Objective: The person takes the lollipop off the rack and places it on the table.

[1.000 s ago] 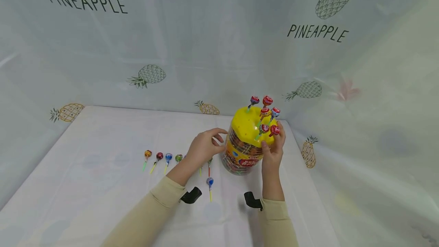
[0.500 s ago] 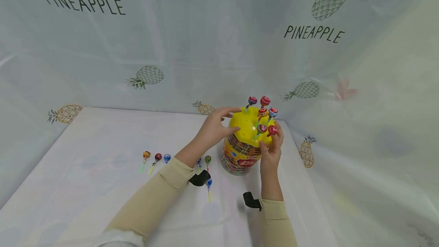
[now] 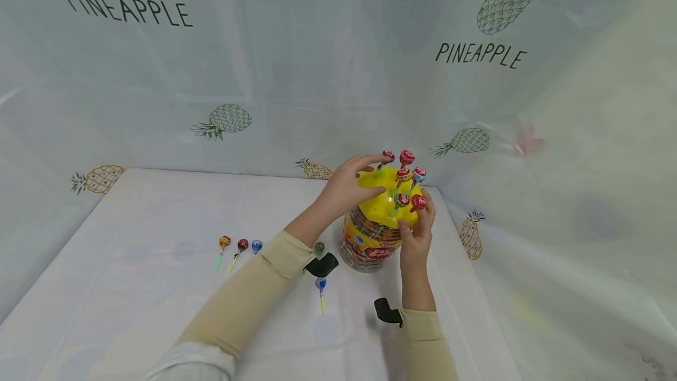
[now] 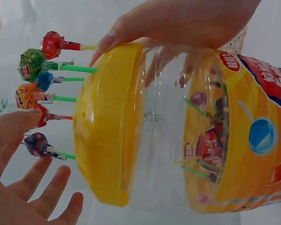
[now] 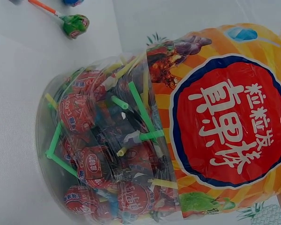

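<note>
A clear plastic jar [image 3: 365, 240] with a yellow lid [image 3: 378, 204] stands upright on the table, full of lollipops in its lower part. Several wrapped lollipops [image 4: 33, 65] are stuck stick-down into the lid. My right hand [image 3: 416, 243] grips the lid's right side, thumb in front and fingers round the edge. Over the lid's left side reaches my left hand [image 3: 351, 184], fingers spread apart and holding nothing. One fingertip overlaps a red lollipop [image 4: 41, 117] in the left wrist view, with the other fingers below, close to a purple lollipop [image 4: 36, 144].
Loose lollipops lie left of the jar, among them an orange one [image 3: 224, 241], a dark red one [image 3: 242, 245] and a blue one [image 3: 320, 284]. The left sleeve [image 3: 259, 293] hides part of their row. Behind the table [image 3: 158, 216] hangs a pineapple-print sheet [image 3: 317, 63].
My left hand has risen from beside the jar and moved right over the lid to the lollipops, its fingers spreading. The right hand keeps its grip; jar and lollipops look unchanged.
</note>
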Demonstrator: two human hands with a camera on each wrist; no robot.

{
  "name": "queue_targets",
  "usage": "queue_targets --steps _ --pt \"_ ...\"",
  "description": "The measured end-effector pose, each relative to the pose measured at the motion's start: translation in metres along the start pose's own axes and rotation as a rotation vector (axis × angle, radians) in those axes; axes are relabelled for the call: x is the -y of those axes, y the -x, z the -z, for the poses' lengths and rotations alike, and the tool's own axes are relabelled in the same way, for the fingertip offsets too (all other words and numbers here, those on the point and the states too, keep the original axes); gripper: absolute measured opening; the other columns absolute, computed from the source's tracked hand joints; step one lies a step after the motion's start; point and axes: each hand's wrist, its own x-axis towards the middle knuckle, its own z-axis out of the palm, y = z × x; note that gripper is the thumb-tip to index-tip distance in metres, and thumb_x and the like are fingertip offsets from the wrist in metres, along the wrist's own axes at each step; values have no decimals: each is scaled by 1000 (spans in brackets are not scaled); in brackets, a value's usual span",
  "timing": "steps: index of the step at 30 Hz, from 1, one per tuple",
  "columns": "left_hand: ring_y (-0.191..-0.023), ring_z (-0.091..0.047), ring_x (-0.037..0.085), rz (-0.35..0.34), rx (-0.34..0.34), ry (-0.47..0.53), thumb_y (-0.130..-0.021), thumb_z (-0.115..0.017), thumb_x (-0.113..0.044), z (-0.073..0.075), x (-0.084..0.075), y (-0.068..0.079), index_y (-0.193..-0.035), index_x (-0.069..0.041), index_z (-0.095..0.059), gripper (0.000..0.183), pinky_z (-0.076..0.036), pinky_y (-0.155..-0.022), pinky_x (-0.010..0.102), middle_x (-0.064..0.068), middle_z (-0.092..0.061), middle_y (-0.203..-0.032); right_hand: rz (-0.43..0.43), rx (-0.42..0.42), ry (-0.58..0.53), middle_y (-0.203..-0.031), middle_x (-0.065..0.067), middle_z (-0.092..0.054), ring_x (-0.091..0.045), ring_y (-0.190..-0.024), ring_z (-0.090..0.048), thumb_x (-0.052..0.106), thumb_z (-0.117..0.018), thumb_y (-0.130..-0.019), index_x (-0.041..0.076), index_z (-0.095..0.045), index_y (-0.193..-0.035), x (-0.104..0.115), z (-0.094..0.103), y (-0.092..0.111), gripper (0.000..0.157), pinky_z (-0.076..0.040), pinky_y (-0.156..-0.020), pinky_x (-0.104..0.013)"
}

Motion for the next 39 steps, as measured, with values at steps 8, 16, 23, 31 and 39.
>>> queue_targets --steps 8,16,23,31,39 --pt "-121 -52 20 -29 3 63 -88 -75 -17 -5 1 -8 -134 -32 -58 52 -54 -87 35 -7 -50 -141 -5 -3 -1 -157 -3 -16 -27 -139 -29 7 -54 -97 15 -46 -145 1 0 0 49 -40 -104 -27" --pt "-119 -53 19 -33 -11 91 -88 -74 -15 -5 -1 -8 -133 -29 -60 49 -53 -87 33 -7 -52 -138 -12 -6 -4 -158 -2 -16 -27 -140 -28 7 -55 -97 15 -47 -145 0 0 0 49 -39 -104 -28" --pt "-119 -55 19 -14 -23 142 -90 -72 -14 -3 -5 -7 -131 -29 -63 45 -52 -89 34 -7 -54 -136 5 6 -5 -158 -5 -15 -28 -140 -28 5 -54 -97 14 -46 -145 0 0 0 50 -39 -105 -28" --pt "-117 -56 14 -95 -100 221 -90 -70 -6 0 -4 -7 -131 -26 -63 47 -47 -97 29 -6 -55 -133 16 11 -5 -158 -7 -13 -28 -140 -27 4 -54 -97 13 -46 -145 -1 -1 -1 49 -38 -106 -29" --pt "-111 -57 16 -146 -190 352 -89 -68 1 9 7 9 -132 -20 -62 48 -50 -92 26 -3 -57 -130 3 2 2 -158 -8 -14 -28 -140 -28 2 -53 -97 12 -45 -146 2 0 0 51 -38 -106 -28"
